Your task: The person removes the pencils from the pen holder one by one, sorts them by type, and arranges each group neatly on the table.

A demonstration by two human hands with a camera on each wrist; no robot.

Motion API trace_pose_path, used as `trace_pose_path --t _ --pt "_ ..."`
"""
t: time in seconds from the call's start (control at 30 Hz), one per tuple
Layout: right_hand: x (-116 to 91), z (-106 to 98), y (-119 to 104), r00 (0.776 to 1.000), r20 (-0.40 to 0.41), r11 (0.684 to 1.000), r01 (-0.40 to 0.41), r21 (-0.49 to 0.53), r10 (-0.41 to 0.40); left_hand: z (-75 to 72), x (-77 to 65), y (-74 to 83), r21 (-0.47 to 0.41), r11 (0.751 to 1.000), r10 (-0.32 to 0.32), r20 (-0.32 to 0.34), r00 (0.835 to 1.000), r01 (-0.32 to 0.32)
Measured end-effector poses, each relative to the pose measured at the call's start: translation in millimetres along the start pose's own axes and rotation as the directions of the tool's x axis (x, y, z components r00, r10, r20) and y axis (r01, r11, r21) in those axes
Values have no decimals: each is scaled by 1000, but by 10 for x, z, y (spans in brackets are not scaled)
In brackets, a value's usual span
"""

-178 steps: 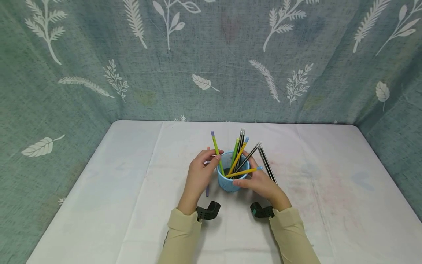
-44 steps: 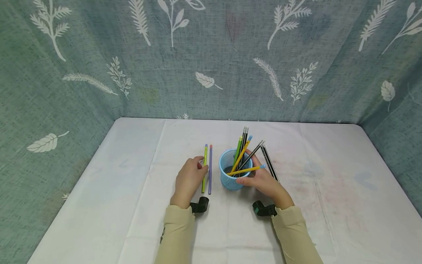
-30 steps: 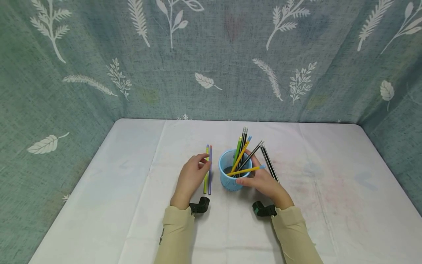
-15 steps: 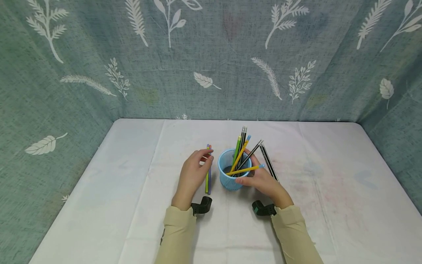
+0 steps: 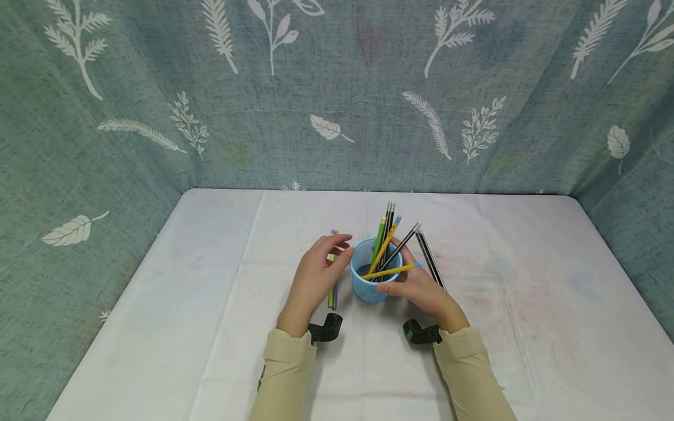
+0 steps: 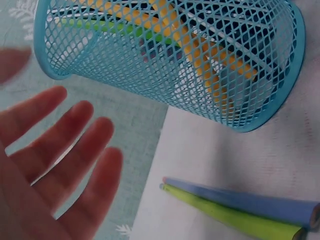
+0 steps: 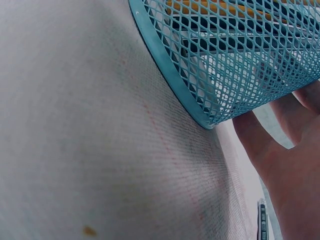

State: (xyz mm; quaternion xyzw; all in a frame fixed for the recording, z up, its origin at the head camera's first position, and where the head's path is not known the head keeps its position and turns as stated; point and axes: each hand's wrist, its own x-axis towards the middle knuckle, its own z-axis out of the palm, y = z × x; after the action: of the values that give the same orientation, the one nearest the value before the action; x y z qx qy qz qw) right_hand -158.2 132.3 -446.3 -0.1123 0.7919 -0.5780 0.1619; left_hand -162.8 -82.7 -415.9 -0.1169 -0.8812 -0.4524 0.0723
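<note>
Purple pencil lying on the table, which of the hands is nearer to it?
Left. The left hand hides part of the purple pencil in the head view; the right hand grips the blue mesh cup on the side away from the pencil.

We find room in the left part of the cup's [image 5: 367, 292] mouth; on its right, leaning pencils [image 5: 392, 271] and the right hand [image 5: 422, 292] stand in the way

A green curtain [image 5: 379, 155] — printed with white leaves [image 5: 68, 231] — hangs behind a white-covered table [image 5: 152, 316].
</note>
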Motion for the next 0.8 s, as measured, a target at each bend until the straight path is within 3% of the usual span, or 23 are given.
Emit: trace_pose_path --t 0.1,0.2,0.3,0.53,0.8 --pt "3 -5 12 1000 5 1000 -13 -2 13 38 6 -17 -85 996 -3 119 993 13" --pt "11 -9 22 1000 16 1000 -26 3 26 79 -3 -31 -173 983 -16 253 967 61" --pt "18 -9 26 999 34 999 -34 23 33 109 -18 -38 -208 971 -39 333 942 114" --pt "-8 -8 0 998 42 999 -40 28 38 149 -45 -54 -144 979 -78 393 916 145" --pt "-32 -48 -28 993 76 990 76 121 -86 50 -72 138 -172 967 -97 433 896 188"
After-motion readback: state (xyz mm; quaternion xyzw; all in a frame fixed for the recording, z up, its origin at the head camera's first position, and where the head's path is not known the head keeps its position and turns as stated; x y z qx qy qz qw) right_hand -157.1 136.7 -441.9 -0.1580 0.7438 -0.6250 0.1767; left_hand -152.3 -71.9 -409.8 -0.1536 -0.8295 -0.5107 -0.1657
